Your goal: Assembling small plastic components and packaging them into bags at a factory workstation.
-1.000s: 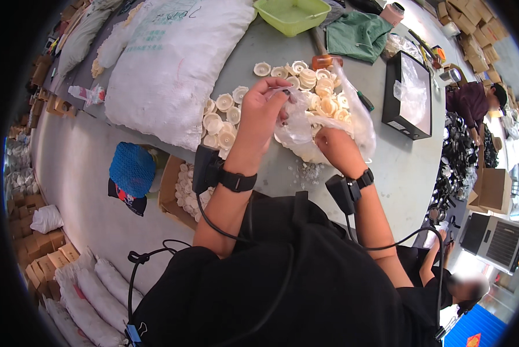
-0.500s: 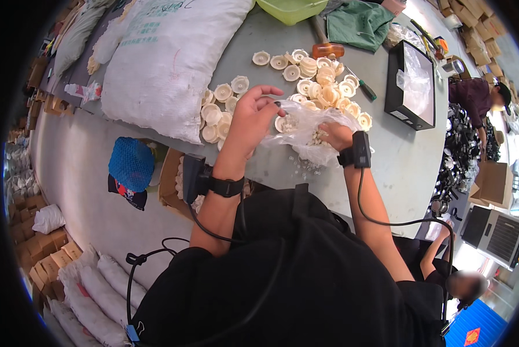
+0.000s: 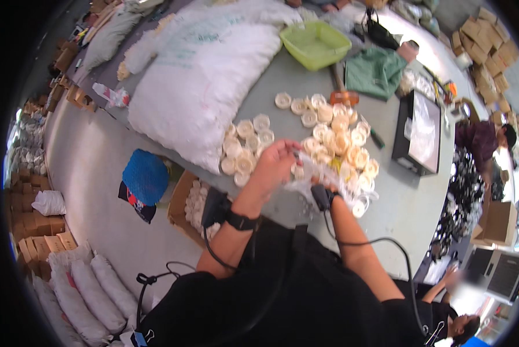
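On the grey table, a crumpled clear plastic bag [image 3: 308, 184] lies between my hands in front of the loose pale parts. My left hand [image 3: 272, 166] has its fingers curled in at the bag's upper left edge, closed on the film. My right hand [image 3: 324, 184] grips the bag from its right side, its fingers partly hidden by the plastic and the wrist device. Several cream-coloured round plastic caps with scalloped rims [image 3: 343, 140] are heaped just beyond the bag. A smaller group of the same caps [image 3: 245, 151] sits beyond my left hand. Blur hides the bag's contents.
A large white woven sack [image 3: 204, 87] fills the table's left side. Farther back are a green basket [image 3: 316, 47], a mallet [image 3: 344, 97] and a green cloth [image 3: 375, 72]. A screwdriver [image 3: 377, 137] and black box [image 3: 418, 136] lie right. Below the edge stands a carton [image 3: 184, 205].
The view has shifted, so the table sits lower in the picture. My right hand has come closer to my left, bunching the bag. My left fingers have moved to the bag's edge.
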The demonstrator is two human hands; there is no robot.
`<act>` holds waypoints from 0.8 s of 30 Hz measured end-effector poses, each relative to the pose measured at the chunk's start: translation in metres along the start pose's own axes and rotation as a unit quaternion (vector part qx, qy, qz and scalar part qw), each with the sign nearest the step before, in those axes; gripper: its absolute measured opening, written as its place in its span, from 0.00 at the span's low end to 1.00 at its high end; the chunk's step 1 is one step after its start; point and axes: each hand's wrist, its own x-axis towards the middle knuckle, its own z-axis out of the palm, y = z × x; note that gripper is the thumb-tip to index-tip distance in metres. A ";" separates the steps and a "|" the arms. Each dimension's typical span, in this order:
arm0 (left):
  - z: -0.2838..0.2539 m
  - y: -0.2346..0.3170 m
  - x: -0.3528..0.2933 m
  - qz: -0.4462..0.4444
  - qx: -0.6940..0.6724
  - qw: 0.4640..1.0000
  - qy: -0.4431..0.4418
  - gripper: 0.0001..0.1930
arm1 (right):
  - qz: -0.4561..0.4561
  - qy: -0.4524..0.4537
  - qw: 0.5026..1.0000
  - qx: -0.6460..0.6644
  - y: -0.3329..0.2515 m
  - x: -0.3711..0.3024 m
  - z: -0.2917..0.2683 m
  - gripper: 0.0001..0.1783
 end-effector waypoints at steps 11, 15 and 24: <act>0.062 0.010 -0.013 0.034 0.048 0.986 -0.154 0.13 | -0.155 0.096 0.983 0.022 -0.081 0.078 -0.127 0.19; 0.101 0.030 -0.024 0.057 0.082 0.959 -0.264 0.14 | -0.164 0.101 0.980 0.053 -0.074 0.073 -0.134 0.19; 0.174 0.013 -0.052 0.127 0.236 0.862 -0.430 0.11 | -0.172 0.099 0.968 0.150 -0.042 0.058 -0.123 0.19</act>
